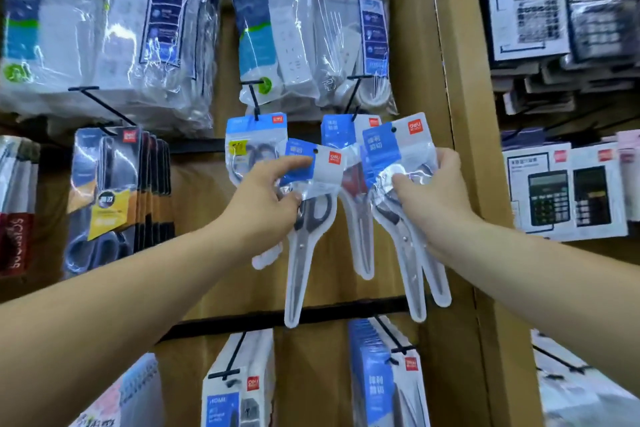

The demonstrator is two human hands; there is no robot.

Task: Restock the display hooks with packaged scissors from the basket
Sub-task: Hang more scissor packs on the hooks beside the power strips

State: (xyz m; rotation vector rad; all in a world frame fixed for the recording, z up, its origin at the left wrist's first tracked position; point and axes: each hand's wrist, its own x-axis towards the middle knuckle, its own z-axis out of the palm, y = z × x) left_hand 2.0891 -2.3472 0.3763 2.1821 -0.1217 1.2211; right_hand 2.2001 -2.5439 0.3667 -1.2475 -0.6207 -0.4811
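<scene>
Gripping scissors pack (306, 243) in left hand (270, 199); right hand (436, 191) grasping second pack (393, 149); hung pack (242, 146) just above left grip.

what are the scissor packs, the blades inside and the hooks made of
The packs look like clear glossy plastic film, going by the glare and wrinkles, with a blue and white printed header, perhaps card.
The blades are pale grey, probably metal, though the film blurs them.
The hook is thin black wire, probably coated metal.
</scene>
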